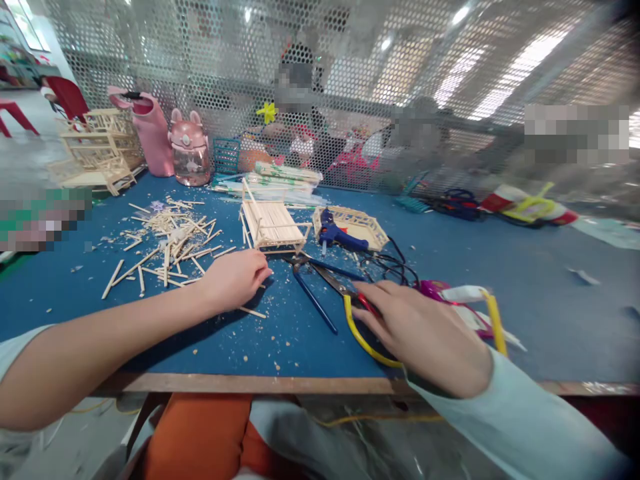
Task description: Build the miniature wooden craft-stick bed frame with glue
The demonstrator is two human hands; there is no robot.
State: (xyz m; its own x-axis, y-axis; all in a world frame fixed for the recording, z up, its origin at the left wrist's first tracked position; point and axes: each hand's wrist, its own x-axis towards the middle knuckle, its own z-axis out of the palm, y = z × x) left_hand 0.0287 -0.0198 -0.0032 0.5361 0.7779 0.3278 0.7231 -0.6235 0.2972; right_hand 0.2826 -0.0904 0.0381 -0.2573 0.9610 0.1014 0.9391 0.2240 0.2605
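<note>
My left hand (239,277) rests on the table just before a small stick-built model (277,223), its fingers curled together; whatever they may hold is hidden. Yellow-handled scissors (356,327) lie under my right hand (415,327), whose thumb and fingers close around the handle area, where a red part shows between them. Touching the scissor blades, blue-handled pliers (315,297) lie with their handles spread. Behind them a blue glue gun (343,233) leans on an octagonal stick-built tray (377,220).
Loose cut sticks (175,247) are heaped at left. Bundled sticks in plastic (285,177) lie behind the model. A pink bottle (155,137), a clear bottle (190,153) and a stick-built shelf (100,150) stand at back left. A perforated metal screen (210,60) borders the table.
</note>
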